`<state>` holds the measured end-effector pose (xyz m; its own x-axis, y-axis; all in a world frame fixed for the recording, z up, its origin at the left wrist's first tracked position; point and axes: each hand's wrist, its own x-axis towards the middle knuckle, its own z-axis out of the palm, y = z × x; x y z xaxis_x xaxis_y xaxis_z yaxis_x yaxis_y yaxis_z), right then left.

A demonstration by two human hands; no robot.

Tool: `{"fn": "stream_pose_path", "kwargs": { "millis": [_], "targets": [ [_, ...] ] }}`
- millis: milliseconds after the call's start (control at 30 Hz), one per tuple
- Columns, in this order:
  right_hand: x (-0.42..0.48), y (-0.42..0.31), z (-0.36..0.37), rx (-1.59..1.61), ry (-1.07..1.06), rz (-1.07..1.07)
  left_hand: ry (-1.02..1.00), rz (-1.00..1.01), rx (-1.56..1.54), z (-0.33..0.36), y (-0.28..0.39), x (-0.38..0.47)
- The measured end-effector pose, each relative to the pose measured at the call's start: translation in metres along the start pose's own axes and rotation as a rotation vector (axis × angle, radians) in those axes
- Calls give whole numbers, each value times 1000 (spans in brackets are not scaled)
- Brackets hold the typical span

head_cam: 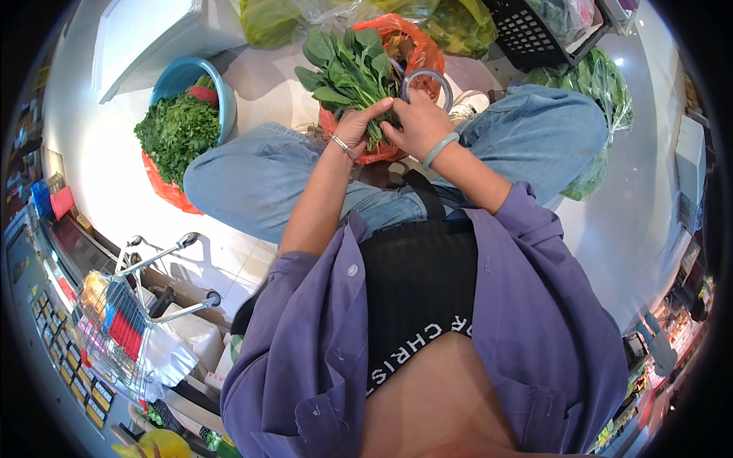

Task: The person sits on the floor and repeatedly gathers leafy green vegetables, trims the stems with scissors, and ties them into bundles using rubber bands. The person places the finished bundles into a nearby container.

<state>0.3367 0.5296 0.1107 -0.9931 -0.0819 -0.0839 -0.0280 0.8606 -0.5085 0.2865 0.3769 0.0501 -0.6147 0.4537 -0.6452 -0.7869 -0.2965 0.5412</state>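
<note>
My left hand [354, 127] is closed around a bunch of leafy greens [349, 68], probably spinach, leaves pointing away from me and stems towards me. My right hand [422, 121] meets it at the stems, its fingertips close to my left thumb. A roll of tape [445, 86] sits at the right hand's fingers; part of the ring is hidden by them. Beneath both hands an orange-red plastic bag [395, 26] stands between my knees, with more plant matter inside. The tape's free end cannot be made out.
Left of my knee, a blue basin [228, 109] holds parsley-like herbs [177, 126] spilling over an orange bag [166, 186]. Bagged greens [595, 86] lie right, below a black crate [524, 31]. A white foam box [143, 40] stands far left, and a shopping cart [126, 332] behind left.
</note>
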Motion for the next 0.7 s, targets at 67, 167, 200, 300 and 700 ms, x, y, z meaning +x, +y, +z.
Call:
{"fn": "stream_pose_path", "kwargs": {
  "millis": [67,167,200,300,700],
  "targets": [
    [1,-1,2,-74,8,-33,53,26,-91,1,-3,2],
    [-1,-5,6,-141,110,-99,53,105,-197,2,-7,8],
    [-2,-7,7,-141,64,-99,97,75,-213,2,-9,9],
    [-6,-19,9,-124,45,-146,107,-67,-311,2,-11,7],
    [50,54,32,-154,-291,-310,238,-65,-300,-41,-1,12]
  ]
}}
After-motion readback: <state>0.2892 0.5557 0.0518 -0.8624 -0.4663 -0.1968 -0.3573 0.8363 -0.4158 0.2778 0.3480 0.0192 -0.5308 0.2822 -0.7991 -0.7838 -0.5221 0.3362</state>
